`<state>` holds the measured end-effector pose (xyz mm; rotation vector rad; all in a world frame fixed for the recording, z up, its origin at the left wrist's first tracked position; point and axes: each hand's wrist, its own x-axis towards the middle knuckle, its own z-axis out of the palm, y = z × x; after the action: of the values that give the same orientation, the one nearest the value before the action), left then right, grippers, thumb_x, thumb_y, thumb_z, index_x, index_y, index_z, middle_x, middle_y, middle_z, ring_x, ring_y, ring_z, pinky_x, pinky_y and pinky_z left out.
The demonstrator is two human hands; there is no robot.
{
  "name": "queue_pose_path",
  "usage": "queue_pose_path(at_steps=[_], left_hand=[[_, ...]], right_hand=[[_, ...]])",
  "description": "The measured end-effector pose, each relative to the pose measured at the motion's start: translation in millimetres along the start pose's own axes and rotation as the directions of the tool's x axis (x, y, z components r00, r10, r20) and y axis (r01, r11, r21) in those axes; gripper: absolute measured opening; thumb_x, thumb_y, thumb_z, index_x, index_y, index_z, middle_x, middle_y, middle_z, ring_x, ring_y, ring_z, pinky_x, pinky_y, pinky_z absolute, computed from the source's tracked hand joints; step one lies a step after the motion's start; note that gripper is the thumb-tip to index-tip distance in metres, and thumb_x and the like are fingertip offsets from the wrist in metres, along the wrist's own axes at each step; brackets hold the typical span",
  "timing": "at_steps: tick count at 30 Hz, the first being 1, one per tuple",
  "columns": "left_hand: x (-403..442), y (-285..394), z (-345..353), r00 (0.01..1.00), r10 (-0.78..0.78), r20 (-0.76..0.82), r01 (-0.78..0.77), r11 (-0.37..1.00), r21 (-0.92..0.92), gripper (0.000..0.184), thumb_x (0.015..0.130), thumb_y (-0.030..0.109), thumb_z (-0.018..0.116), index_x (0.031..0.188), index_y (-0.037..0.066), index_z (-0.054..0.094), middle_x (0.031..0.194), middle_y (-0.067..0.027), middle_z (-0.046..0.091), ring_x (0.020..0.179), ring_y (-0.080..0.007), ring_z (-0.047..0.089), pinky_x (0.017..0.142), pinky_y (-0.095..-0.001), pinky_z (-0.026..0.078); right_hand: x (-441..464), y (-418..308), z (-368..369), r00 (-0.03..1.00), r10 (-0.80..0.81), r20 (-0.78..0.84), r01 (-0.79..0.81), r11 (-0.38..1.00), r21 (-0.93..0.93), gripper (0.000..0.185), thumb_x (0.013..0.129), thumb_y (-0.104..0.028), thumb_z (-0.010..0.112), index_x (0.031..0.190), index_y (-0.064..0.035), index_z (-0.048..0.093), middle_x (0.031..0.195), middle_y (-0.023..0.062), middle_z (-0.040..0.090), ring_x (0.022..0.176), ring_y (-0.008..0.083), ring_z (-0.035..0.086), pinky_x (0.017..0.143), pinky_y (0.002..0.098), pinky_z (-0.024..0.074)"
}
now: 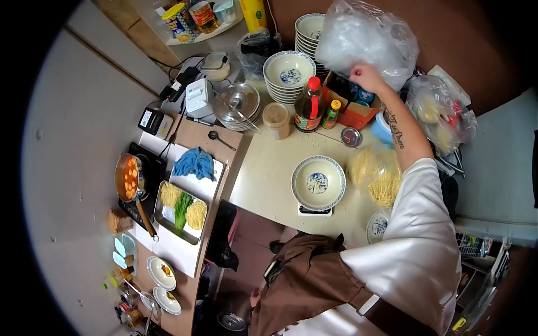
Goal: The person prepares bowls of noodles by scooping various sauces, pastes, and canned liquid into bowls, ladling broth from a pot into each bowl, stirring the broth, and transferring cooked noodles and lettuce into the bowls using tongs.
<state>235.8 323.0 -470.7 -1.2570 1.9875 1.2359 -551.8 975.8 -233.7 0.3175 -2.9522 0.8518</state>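
Note:
My right hand (365,77) reaches to the back of the table, its fingers closed at the lower edge of a big clear plastic bag (367,39). Just below that hand is an orange cardboard box (358,116) with dark and blue packets inside. My left hand is out of view. Nearer my body, a patterned bowl (318,183) rests on a small kitchen scale (315,211). Beside it, to the right, lie noodles (383,189) in a clear bag. A sauce bottle with a red cap (309,106) and a small green bottle (331,114) stand left of the box.
Stacked bowls (289,70) stand at the back, near a jar (276,120) and metal lids (236,103). On the left counter, a pan (130,178) of orange food sits on a cooker, beside a metal tray (182,231) with noodles and greens. A blue cloth (194,164) lies behind it.

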Motion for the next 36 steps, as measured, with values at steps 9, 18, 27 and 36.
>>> queue_pose_path(at_steps=[9, 18, 27, 36], left_hand=[[-3.5, 141.3, -7.9, 0.997, -0.012, 0.075, 0.046, 0.883, -0.466, 0.027, 0.096, 0.017, 0.067, 0.115, -0.001, 0.061, 0.091, -0.0086, 0.067, 0.073, -0.0158, 0.062, 0.062, -0.0285, 0.050], [-29.2, 165.6, 18.0, 0.996, -0.047, 0.074, 0.058, 0.986, -0.157, 0.041, 0.092, 0.027, 0.070, 0.125, 0.003, 0.064, 0.097, -0.0067, 0.069, 0.083, -0.0149, 0.065, 0.065, -0.0285, 0.051], [-27.4, 144.4, 30.6, 0.997, -0.005, 0.082, 0.022, 0.979, -0.203, 0.042, 0.094, 0.029, 0.068, 0.126, 0.003, 0.064, 0.101, -0.0089, 0.071, 0.087, -0.0160, 0.066, 0.071, -0.0295, 0.052], [-15.8, 156.2, 30.3, 0.991, 0.004, 0.136, 0.007, 0.997, -0.079, 0.040, 0.094, 0.030, 0.066, 0.123, 0.001, 0.065, 0.102, -0.0136, 0.072, 0.091, -0.0205, 0.069, 0.075, -0.0337, 0.054]], right_hand=[[-1.7, -39.1, 31.3, 0.712, 0.605, 0.356, -0.158, 0.632, -0.759, 0.036, 0.090, -0.033, 0.057, 0.103, -0.0028, 0.072, 0.097, 0.0169, 0.072, 0.091, 0.0327, 0.068, 0.078, 0.0410, 0.0531], [-11.8, -28.2, 52.2, 0.709, 0.614, 0.347, -0.195, 0.644, -0.740, 0.040, 0.091, -0.042, 0.058, 0.100, -0.0050, 0.071, 0.088, 0.0122, 0.070, 0.078, 0.0268, 0.066, 0.068, 0.0371, 0.0517], [-18.5, -25.7, 37.3, 0.759, 0.595, 0.263, -0.414, 0.754, -0.510, 0.046, 0.092, -0.052, 0.058, 0.096, -0.0071, 0.069, 0.080, 0.0074, 0.068, 0.065, 0.0208, 0.064, 0.057, 0.0332, 0.0503], [-60.5, -57.3, -52.7, 0.665, 0.550, 0.505, -0.732, 0.348, 0.585, 0.046, 0.094, -0.052, 0.059, 0.113, -0.0105, 0.061, 0.091, 0.0026, 0.067, 0.075, 0.0146, 0.063, 0.058, 0.0276, 0.0520]])
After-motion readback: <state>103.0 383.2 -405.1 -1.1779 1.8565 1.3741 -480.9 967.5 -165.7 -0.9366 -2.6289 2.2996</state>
